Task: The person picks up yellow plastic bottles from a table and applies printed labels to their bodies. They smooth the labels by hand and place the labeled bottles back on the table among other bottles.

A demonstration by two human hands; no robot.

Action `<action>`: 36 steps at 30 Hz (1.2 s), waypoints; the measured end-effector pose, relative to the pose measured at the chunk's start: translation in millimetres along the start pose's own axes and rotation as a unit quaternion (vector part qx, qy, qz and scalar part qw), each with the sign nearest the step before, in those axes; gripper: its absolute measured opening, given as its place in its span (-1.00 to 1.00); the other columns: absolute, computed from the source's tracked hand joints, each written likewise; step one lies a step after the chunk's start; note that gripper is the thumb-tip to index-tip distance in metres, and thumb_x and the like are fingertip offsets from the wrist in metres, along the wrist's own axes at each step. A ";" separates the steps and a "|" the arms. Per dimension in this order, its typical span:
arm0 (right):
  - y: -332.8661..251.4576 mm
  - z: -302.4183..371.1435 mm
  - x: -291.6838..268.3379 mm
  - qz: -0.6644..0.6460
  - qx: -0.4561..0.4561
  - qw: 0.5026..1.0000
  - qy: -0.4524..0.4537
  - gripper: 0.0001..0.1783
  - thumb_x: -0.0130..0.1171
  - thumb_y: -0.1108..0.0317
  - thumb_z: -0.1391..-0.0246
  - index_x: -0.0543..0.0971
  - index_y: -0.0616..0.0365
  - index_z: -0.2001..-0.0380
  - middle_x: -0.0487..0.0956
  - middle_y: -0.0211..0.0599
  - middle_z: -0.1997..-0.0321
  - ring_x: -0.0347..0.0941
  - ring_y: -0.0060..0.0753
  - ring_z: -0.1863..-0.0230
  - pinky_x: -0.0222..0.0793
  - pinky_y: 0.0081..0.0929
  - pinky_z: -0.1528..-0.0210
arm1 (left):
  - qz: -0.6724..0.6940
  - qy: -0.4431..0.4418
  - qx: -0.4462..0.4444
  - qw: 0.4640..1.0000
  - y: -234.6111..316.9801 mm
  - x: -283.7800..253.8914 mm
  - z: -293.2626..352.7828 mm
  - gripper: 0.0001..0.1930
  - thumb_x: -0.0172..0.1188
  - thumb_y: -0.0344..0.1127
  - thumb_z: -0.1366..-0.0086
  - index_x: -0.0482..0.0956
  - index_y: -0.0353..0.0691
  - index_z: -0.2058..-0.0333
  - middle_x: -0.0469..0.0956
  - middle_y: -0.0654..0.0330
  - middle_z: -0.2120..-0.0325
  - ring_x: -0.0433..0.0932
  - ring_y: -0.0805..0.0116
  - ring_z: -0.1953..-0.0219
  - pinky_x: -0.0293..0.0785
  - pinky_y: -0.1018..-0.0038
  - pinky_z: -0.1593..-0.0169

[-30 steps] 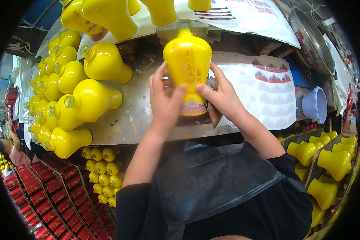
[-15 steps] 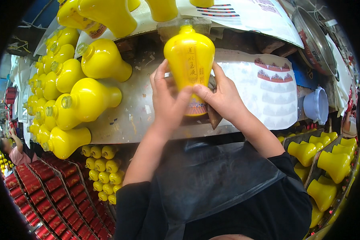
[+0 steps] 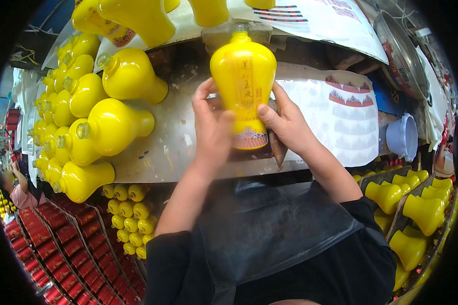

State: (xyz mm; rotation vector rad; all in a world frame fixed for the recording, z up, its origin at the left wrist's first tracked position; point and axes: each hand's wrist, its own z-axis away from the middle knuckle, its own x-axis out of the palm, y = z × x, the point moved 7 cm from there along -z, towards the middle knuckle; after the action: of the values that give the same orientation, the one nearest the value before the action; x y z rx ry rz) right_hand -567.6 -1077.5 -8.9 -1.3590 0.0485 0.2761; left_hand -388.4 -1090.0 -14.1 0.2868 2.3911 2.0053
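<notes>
A glossy yellow bottle with a clear glass neck stands before me, dark lettering down its front and a patterned blue-and-red band around its foot. My right hand grips its right side, thumb on the front and fingers partly hidden behind. On the other side my left hand holds the bottle with fingers curled behind it; its thumb is smeared by motion near the lower front. Beside the bottle's foot, below my right hand, a brown pointed piece sticks out.
Several yellow bottles lie on the left of the worktable. A white sheet of patterned decals lies to the right, near a pale blue bucket. Racks hold yellow bottles at lower right and red items at lower left. A person is far left.
My left thumb has lifted off the bottle's front and moved left. My right thumb has slid right, so more of the lettering and foot band shows. The bottle has shifted slightly right.
</notes>
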 end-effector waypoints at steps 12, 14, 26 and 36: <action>-3.8 -2.2 -0.2 0.086 0.007 0.996 -0.030 -0.07 0.14 -0.03 -0.30 0.04 0.23 -0.53 0.46 0.24 -0.34 0.41 0.06 -0.39 0.29 -0.21 -0.40 | -0.224 0.042 0.066 0.971 11.6 3.6 -17.0 -0.28 0.21 -0.25 -0.37 0.11 -0.28 -0.41 0.27 -0.04 -0.23 0.47 0.14 -0.07 0.49 0.24 -0.16; -5.7 -2.9 0.6 0.091 -0.001 0.995 -0.049 -0.06 0.08 -0.11 -0.38 0.02 0.27 -0.54 0.38 0.17 -0.41 0.30 -0.01 -0.47 0.23 -0.24 -0.44 | -0.230 0.036 0.078 0.969 12.9 0.6 -22.9 -0.29 0.20 -0.22 -0.38 0.12 -0.28 -0.41 0.28 -0.06 -0.23 0.49 0.12 -0.05 0.49 0.24 -0.16; -13.6 -7.6 -8.7 0.058 -0.078 0.995 -0.028 -0.05 0.15 -0.01 -0.31 0.01 0.23 -0.55 0.54 0.28 -0.22 0.53 0.07 -0.26 0.40 -0.22 -0.29 | -0.162 0.035 0.098 0.981 17.2 0.5 -25.3 -0.30 0.17 -0.16 -0.41 0.15 -0.33 -0.40 0.23 -0.05 -0.29 0.40 0.09 -0.21 0.39 0.22 -0.27; -48.4 -17.1 -19.8 0.209 -0.052 0.973 0.081 0.18 0.38 -0.15 0.01 0.03 0.14 -0.52 0.64 0.36 0.03 0.63 0.37 0.01 0.56 -0.06 -0.07 | -0.193 0.044 0.108 0.974 38.5 12.6 -72.2 -0.53 0.25 -0.10 -0.28 0.51 -0.21 -0.08 0.45 0.02 -0.05 0.38 0.01 -0.15 0.29 0.14 -0.29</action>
State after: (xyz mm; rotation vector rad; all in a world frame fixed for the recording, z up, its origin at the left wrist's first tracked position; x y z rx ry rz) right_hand -573.8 -1106.3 37.6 -1.4666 0.4660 0.5263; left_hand -404.5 -1152.3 37.9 -0.2580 2.4781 1.6239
